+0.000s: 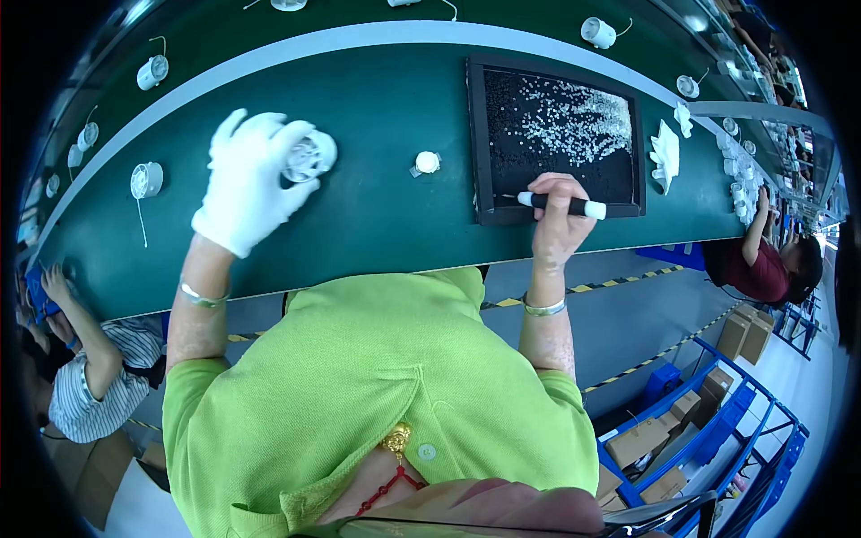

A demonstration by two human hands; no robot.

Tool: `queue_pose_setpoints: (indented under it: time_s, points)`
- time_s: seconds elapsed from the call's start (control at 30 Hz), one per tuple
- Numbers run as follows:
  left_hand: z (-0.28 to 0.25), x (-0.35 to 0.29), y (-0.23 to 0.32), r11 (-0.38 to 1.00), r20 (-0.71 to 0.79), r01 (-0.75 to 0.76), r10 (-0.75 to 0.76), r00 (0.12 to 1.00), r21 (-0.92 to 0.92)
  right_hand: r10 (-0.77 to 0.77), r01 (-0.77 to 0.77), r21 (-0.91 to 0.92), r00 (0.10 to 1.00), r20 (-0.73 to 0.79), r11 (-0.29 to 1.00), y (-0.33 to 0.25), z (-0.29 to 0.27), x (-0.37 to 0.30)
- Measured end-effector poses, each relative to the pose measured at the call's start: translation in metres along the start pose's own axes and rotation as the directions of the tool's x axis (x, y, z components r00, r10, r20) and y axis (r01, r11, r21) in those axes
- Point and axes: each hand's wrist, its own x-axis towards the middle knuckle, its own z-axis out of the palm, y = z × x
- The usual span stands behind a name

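My left hand (242,184) wears a white glove and is closed around a white round housing (316,154) whose inner ribs face me. In my bare right hand (560,238) is a black-and-white pen-shaped tool (588,209), gripped near its middle. Its thin tip points left, over the near edge of a black tray (478,143). Many tiny pale pieces (574,117) lie scattered in that tray, thickest at the far right. Between my hands a small white round piece (428,161) rests on the green bench.
A white housing with a cord (146,180) stands left of my gloved hand. Right of the tray lies a crumpled white glove (665,156). Beyond a pale curved strip (377,34) are more white housings. Co-workers sit at both ends; a blue rack (717,430) holds cartons behind me.
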Motion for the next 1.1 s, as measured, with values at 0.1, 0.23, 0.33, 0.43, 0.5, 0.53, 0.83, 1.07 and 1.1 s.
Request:
queue_pose_setpoints:
  time_s: [0.1, 0.23, 0.33, 0.43, 0.5, 0.53, 0.83, 1.07, 1.1]
  points:
    - [0.033, 0.023, 0.023, 0.997, 0.016, 0.016, -0.015, 1.000, -0.075, -0.035, 0.033, -0.070, 0.999, -0.028, 0.997, 0.007, 0.006, -0.003]
    - [0.063, 0.028, 0.030, 0.968, -0.011, 0.108, -0.113, 0.993, -0.228, 0.003, -0.007, -0.082, 0.999, -0.048, 0.997, 0.010, 0.003, -0.003]
    - [0.081, 0.026, 0.026, 0.960, -0.220, 0.004, -0.068, 0.973, -0.279, -0.001, 0.000, -0.063, 1.000, -0.023, 0.998, 0.009, 0.005, -0.002]
    - [0.082, 0.025, 0.027, 0.968, -0.234, 0.043, -0.103, 0.967, -0.248, 0.002, -0.004, -0.079, 1.000, -0.016, 0.997, 0.008, 0.007, -0.002]
    - [0.079, 0.026, 0.030, 0.971, -0.271, 0.027, -0.093, 0.958, -0.236, 0.002, -0.003, -0.099, 1.000, -0.017, 0.995, 0.009, 0.007, -0.002]
    - [0.080, 0.025, 0.029, 0.971, -0.269, 0.028, -0.094, 0.959, -0.237, -0.001, -0.001, -0.112, 1.000, -0.011, 0.994, 0.009, 0.007, -0.002]
    - [0.085, 0.026, 0.026, 0.966, -0.293, 0.018, -0.096, 0.951, -0.257, -0.254, 0.277, -0.276, 0.960, 0.118, 0.920, 0.009, 0.013, 0.001]
    - [0.087, 0.023, 0.028, 0.972, -0.225, 0.075, -0.126, 0.966, -0.223, -0.099, 0.083, -0.075, 0.967, -0.234, 0.994, 0.004, 0.000, 0.007]
    - [0.088, 0.023, 0.028, 0.968, -0.226, 0.084, -0.139, 0.964, -0.237, -0.056, 0.036, -0.085, 0.967, -0.248, 0.996, 0.005, -0.006, 0.009]
